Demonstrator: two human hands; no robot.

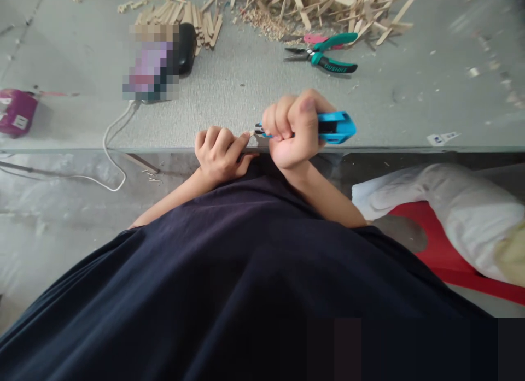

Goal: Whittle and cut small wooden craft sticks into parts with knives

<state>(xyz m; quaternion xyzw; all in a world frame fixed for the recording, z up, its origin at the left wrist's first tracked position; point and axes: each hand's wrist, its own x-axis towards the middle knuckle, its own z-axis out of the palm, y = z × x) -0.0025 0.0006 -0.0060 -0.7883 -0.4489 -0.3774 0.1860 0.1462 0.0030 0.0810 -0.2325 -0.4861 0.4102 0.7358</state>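
My right hand [297, 124] is wrapped round the blue handle of a utility knife [338, 127], whose metal tip end points left. Close to that tip, the fingers of my left hand [221, 151] are curled in a pinch at the table's front edge. A tiny pale piece [252, 134] shows between the left fingertips and the knife tip; its kind is too small to tell. Beyond the hands lies a pair of green-and-black pliers [322, 54] with its jaws to the left.
Loose wooden sticks [324, 9] and shavings [266, 24] heap at the back of the grey table [229, 91]. More sticks [209, 28] lie beside a black case [187, 48] and a blurred phone [150, 69] with a white cable [105, 138]. A purple box [17, 113] stands left; a red chair [447, 244] is right.
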